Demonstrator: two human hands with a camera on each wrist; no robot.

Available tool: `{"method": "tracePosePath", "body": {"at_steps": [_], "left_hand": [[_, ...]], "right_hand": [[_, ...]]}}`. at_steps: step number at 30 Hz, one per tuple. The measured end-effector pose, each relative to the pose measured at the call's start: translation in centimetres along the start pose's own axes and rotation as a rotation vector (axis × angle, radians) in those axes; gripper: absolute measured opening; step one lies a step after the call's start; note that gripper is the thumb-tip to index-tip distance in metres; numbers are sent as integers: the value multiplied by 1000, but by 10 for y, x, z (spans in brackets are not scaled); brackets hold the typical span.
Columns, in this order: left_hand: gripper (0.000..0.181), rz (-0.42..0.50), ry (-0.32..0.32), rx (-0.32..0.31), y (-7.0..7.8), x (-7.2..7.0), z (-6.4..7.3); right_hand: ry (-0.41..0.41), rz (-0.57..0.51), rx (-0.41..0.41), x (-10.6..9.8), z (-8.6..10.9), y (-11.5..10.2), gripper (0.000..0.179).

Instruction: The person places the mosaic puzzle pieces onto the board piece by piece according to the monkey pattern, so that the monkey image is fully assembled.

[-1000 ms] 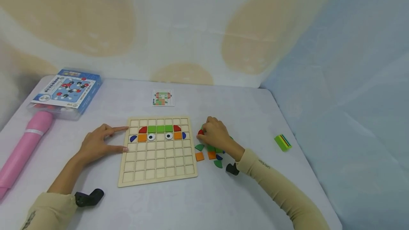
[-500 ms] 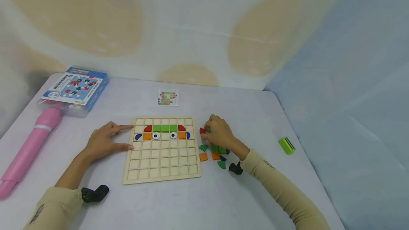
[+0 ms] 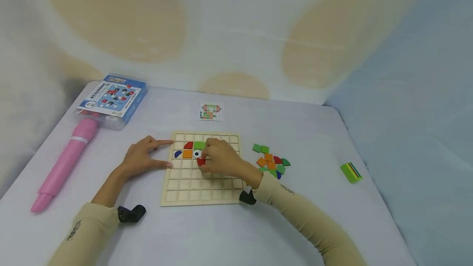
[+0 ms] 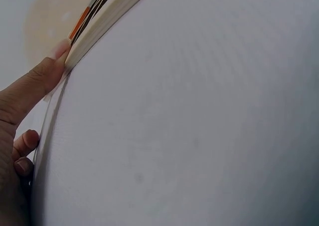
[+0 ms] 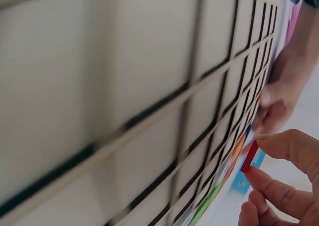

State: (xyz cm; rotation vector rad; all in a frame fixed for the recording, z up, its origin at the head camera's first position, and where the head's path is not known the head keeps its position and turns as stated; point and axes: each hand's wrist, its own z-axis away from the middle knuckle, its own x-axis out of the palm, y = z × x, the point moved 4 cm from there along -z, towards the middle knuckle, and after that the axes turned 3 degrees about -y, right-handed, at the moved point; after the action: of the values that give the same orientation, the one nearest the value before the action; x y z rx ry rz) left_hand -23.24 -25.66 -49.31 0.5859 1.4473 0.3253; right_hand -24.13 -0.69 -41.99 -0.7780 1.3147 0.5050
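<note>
On the table lies a wooden grid board (image 3: 178,196), with coloured tiles in its upper rows. Among them are a red quarter-circle tile (image 3: 189,145), a green square (image 3: 198,145), an orange square (image 3: 187,154), a round eye piece (image 3: 197,154) and a blue half-circle (image 3: 177,154). My left hand (image 3: 142,157) touches the board's left edge with index finger and thumb spread apart. Over the middle of the board, my right hand (image 3: 223,160) pinches a red tile (image 5: 250,156) between thumb and finger. That hand hides part of the upper rows.
Several loose tiles (image 3: 269,157) lie right of the board. A picture card (image 3: 211,111) lies behind it. At left are a boxed set (image 3: 114,99) and a pink stick-shaped object (image 3: 66,163). A green stack (image 3: 351,172) sits far right.
My right hand has moved left from the loose tiles to over the board, now with a red tile in its fingers. My left hand stays at the board's edge. The head view has shifted.
</note>
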Motion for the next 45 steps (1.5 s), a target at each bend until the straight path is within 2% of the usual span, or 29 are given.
{"method": "tracePosePath", "body": {"at_steps": [4, 9, 19, 22, 28, 33, 39, 42, 45], "left_hand": [[78, 14, -9, -4, 2, 4, -3], [76, 21, -2, 5, 4, 3, -3], [78, 11, 0, -14, 4, -2, 3], [78, 0, 2, -15, 5, -2, 4], [80, -5, 0, -1, 5, -1, 2], [79, 3, 3, 13, 6, 1, 1], [80, -4, -9, 15, 7, 4, 0], [81, -19, -11, 9, 8, 3, 0], [82, -31, -12, -2, 6, 0, 2]], "right_hand": [[-34, 48, -29, 6, -13, -16, 27], [-46, 87, -37, 13, -24, -23, 24], [-28, 121, -53, 17, -29, -32, 18], [-24, 136, -28, 18, -29, -33, 16], [-15, 129, 84, 19, -29, -31, 15], [-19, 112, 117, 21, -29, -29, 14], [-30, 87, 125, 17, -19, -25, 23], [12, 41, 131, 4, -5, -17, 30], [93, -5, 117, -11, 14, 3, 30]]}}
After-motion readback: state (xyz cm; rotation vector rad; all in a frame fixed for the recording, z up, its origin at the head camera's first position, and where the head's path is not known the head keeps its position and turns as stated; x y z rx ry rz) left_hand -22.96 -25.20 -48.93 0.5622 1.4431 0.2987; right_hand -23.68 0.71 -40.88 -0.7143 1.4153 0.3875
